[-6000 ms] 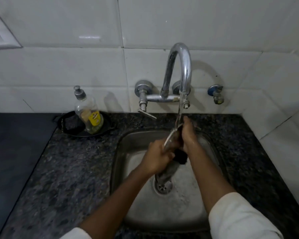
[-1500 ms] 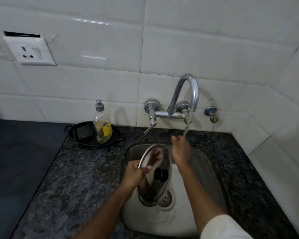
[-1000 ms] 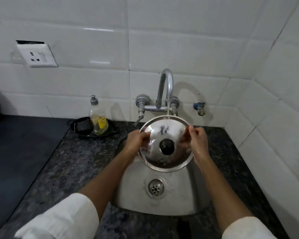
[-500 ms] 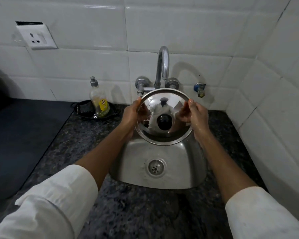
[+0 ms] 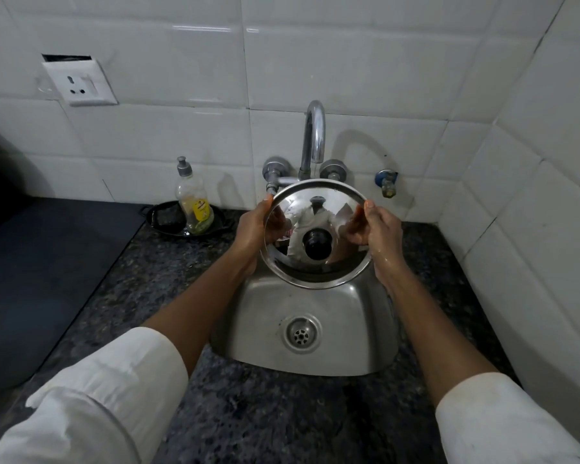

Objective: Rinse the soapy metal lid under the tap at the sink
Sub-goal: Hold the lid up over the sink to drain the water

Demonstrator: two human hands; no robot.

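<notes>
A round shiny metal lid (image 5: 329, 266) with a black knob in its middle is held upright above the back of the steel sink (image 5: 345, 333), its knob side facing me. My left hand (image 5: 252, 229) grips the lid's left rim and my right hand (image 5: 382, 229) grips its right rim. The curved chrome tap (image 5: 313, 139) rises from the wall just behind the lid's top edge. I see no water stream and no foam on the lid. My right hand looks wet.
A dish soap bottle (image 5: 193, 204) stands in a black tray (image 5: 168, 222) left of the tap on the speckled granite counter (image 5: 141, 283). A small blue valve (image 5: 386, 182) sits right of the tap. A wall socket (image 5: 81, 82) is upper left. Tiled walls close the back and right.
Earlier both hands rubbed the lid under running water. My left hand then held it alone, the right hand joined, and the lid rose to face me. It is held almost still over the last half second.
</notes>
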